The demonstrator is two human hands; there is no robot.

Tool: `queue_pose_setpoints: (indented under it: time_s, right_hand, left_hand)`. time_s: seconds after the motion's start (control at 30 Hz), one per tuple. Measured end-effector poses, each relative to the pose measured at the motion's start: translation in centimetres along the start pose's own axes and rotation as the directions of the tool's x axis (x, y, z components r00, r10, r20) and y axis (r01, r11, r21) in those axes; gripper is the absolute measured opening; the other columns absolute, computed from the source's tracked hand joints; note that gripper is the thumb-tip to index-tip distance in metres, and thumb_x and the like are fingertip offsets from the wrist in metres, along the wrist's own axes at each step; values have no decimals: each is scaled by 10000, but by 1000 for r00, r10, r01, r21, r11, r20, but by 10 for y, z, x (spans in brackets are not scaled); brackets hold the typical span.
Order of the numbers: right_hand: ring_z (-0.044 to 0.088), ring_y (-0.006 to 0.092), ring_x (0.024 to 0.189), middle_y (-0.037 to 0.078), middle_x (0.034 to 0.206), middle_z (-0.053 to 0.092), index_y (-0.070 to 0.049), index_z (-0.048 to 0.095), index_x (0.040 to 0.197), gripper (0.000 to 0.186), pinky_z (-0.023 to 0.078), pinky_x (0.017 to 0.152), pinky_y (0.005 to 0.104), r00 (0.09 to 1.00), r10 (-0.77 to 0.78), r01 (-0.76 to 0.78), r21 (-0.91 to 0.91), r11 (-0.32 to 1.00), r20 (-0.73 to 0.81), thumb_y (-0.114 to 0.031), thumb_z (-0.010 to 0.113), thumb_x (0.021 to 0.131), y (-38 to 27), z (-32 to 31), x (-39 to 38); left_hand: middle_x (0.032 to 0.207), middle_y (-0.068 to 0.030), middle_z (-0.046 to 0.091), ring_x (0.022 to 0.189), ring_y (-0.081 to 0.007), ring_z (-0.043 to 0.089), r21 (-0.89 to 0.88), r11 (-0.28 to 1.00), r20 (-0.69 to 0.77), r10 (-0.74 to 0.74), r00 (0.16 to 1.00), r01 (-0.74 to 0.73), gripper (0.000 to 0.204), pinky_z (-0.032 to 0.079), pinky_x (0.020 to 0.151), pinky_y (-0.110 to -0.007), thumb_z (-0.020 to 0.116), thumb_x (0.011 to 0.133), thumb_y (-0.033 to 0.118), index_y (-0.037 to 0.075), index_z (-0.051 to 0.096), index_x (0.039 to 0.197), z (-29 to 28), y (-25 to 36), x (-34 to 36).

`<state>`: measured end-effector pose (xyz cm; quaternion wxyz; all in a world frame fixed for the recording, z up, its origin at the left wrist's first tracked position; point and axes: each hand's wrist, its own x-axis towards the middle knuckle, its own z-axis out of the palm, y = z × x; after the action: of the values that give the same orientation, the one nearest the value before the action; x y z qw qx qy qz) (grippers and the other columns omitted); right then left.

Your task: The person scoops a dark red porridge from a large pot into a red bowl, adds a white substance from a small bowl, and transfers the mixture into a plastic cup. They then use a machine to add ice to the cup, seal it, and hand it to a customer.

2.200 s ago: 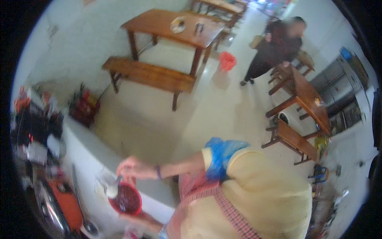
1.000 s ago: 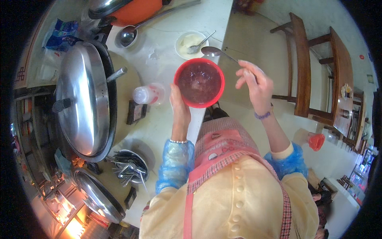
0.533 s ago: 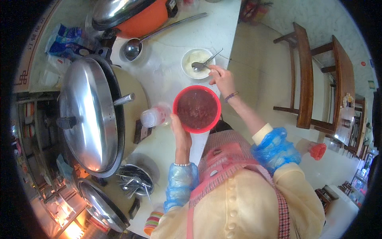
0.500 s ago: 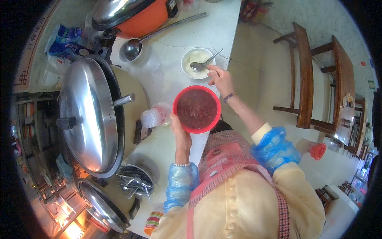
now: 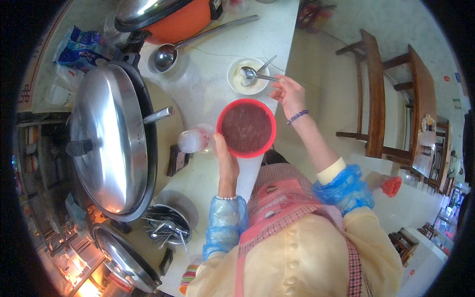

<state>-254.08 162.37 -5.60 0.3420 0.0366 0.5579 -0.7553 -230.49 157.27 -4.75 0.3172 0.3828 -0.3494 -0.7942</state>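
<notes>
We see nearest a pink apron (image 5: 277, 198) over a cream top. The left hand (image 5: 227, 166) is curved at the side of a red bowl (image 5: 246, 155) and holds it, with the thumb at the rim; its other fingers are mostly hidden from us. The bowl has a dark reddish-brown liquid and is placed before the apron, over the counter edge; whether it touches the counter (image 5: 205, 99), we cannot tell. The right hand (image 5: 292, 94) is nearly closed, pinching the handle of a metal spoon (image 5: 263, 76). The spoon's head is over a white bowl (image 5: 249, 91) with pale contents, where a second spoon (image 5: 267, 63) leans. To the left of the red bowl we find a translucent cup (image 5: 189, 141) and, beyond it, a big pot with a steel lid (image 5: 116, 143). Farther, we notice a ladle (image 5: 165, 58), an orange pot (image 5: 185, 22) and a wooden bench (image 5: 374, 99).
</notes>
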Motion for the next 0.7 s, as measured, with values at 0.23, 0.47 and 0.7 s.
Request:
queue_pose_setpoints:
  time_s: [0.23,0.47,0.7]
  right_hand:
    - [684,163,605,125,843,710,9,673,1154,286,543,602,269,952,-231,303,-700,646,198,-145,520,967,8,6,-20]
    - [678,175,617,148,903,699,26,639,1180,291,565,605,286,995,-94,94,-328,940,15,-130,520,966,34,2,-8]
    - [662,164,633,149,917,694,19,615,1152,250,579,603,299,997,63,-63,-4,998,-34,-130,518,976,28,-10,1]
  left_hand:
    - [1433,-89,491,1298,-222,482,38,999,60,-15,998,13,670,361,1106,-406,365,1024,561,31,429,1430,-4,1,-7]
    - [1383,-113,523,1246,-214,514,23,1000,11,-2,1000,2,643,397,1064,-384,392,1032,524,-5,456,1392,-8,4,-14]
    - [1374,-110,533,1247,-213,513,22,1000,-2,18,1000,-18,651,388,1068,-379,395,1030,527,-12,458,1389,1,11,-20]
